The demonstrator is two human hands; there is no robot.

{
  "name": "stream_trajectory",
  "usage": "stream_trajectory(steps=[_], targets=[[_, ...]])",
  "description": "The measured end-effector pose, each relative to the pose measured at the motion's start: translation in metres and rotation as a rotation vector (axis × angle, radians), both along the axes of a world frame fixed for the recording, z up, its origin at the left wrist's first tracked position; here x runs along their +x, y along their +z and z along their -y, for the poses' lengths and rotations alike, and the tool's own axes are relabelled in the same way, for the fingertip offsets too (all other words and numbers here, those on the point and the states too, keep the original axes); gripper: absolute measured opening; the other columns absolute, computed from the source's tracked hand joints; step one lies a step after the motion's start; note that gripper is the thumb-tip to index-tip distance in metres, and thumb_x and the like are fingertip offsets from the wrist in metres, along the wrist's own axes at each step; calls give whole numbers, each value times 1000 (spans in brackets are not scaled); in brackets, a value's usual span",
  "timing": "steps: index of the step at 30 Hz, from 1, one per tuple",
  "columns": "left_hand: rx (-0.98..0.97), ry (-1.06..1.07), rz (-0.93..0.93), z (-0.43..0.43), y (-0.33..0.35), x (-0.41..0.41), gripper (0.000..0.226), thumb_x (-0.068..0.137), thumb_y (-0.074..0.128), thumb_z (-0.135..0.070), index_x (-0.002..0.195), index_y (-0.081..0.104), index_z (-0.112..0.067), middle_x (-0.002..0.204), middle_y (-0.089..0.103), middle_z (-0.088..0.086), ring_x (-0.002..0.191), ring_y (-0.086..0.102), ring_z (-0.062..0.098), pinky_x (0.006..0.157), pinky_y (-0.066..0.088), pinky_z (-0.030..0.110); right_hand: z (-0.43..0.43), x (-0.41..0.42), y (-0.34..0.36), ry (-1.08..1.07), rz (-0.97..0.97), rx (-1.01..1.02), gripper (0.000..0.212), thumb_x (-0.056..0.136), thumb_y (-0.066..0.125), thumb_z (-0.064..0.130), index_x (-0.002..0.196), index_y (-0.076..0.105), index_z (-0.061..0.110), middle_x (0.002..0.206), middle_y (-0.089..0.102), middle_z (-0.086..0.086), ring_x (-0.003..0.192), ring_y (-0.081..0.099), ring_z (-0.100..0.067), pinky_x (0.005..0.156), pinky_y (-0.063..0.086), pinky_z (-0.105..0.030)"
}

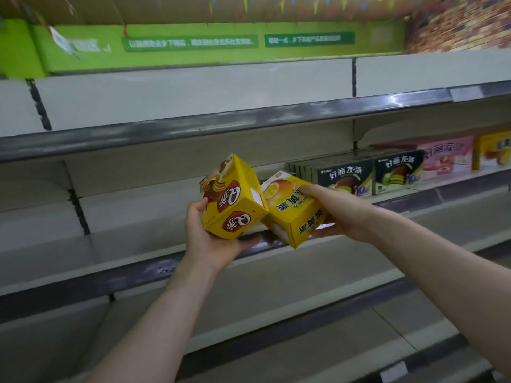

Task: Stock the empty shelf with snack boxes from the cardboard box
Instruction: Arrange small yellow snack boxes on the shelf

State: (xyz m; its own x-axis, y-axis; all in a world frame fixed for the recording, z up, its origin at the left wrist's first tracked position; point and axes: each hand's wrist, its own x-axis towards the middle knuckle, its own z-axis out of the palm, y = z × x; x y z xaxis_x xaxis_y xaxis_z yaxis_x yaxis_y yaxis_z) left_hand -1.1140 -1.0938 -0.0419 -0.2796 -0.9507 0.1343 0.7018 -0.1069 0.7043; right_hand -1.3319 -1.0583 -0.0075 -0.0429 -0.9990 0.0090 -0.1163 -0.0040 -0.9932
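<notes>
Left hand (213, 240) grips left yellow box (235, 201), right hand (341, 214) grips right yellow box (294, 214); boxes touch over shelf (138, 275) front edge. Dark boxes (345, 175) behind, right; far-right pack (495, 150) cut off.

A long shop rack of grey shelves (193, 128) fills the view, one above the other. Pale back panels (193, 92) sit between dark slotted posts (38, 103). High up runs a green sign band (221, 56) with white writing. Far right is a brick-pattern wall (456, 23). Small coloured flags (282, 5) hang at the top.
</notes>
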Motion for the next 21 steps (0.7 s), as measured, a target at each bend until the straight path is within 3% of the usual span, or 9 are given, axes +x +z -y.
stream_trajectory(steps=[4,9,13,18,21], targets=[[-44,-30,11,20,10,-7,55,88,39,-47,130,61,-19,127,63,18,122,53,43,97,34,72,29,4,4,75,-35,-8,25,93,56,46,102,58,22,98,68,-7,88,67,-22,74,58,-35],[-28,103,12,41,11,-13,47,87,38,-47,112,67,-21,112,69,17,106,60,39,95,36,69,60,1,10,170,-124,-30,31,96,49,47,113,55,22,96,65,-3,83,64,-17,62,56,-31],[-17,197,16,51,11,-18,43,85,42,-49,102,70,-21,106,70,14,104,60,35,102,33,59,84,-3,5,229,-68,-21,27,97,48,46,91,58,21,86,66,-3,85,65,-21,93,52,-43],[43,215,118,59,13,-20,48,83,44,-51,113,67,-20,122,65,17,119,54,38,100,35,65,110,0,-3,288,-82,12,41,97,47,45,129,50,18,112,64,-7,103,63,-27,92,53,-47],[120,258,81,65,18,-14,48,83,46,-51,107,69,-18,105,72,17,106,60,37,93,40,63,120,-3,-6,403,-25,-112,53,96,51,26,146,32,25,132,52,-6,111,58,-24,87,55,-40]])
